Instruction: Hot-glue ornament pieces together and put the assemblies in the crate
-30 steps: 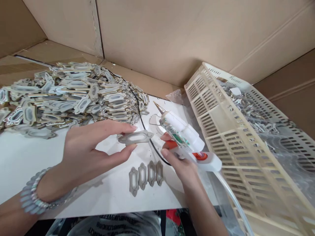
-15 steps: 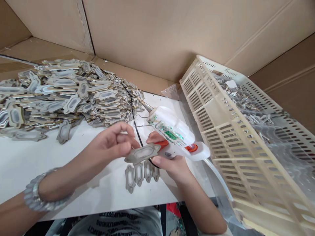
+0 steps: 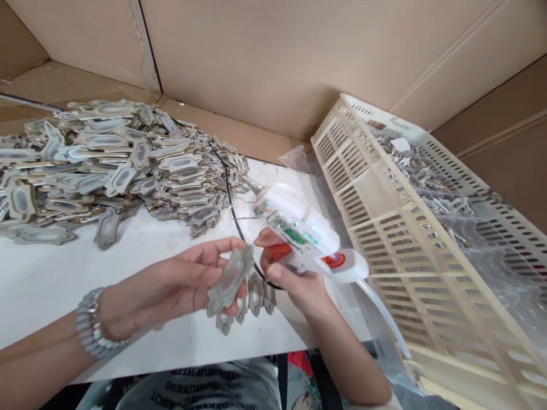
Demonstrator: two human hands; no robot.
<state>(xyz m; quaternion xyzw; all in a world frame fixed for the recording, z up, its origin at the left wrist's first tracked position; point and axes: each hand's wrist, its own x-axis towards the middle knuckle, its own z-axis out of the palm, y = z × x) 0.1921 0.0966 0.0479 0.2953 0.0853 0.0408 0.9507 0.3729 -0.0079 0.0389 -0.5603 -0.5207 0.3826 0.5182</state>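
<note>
Now the left hand grasps a flat grey ornate cut-out piece with an oval middle between thumb and fingers, holding it tilted just above the near edge of the white counter. A beaded silver bracelet circles that wrist. Just under the held piece, a short row of similar grey pieces lies flat on the counter, partly hidden by it. The right hand is clenched around a white hot-glue gun with an orange trigger; its metal nozzle points to the far left, away from the held piece, and a pale glue stick trails from its rear toward the near right. A thin black cable curves across the counter. On the far left sits a big heap of grey and gold-edged cut-out pieces. To the right, a cream slotted plastic crate holds silvery pieces in clear plastic. Brown cardboard walls stand behind everything.
</note>
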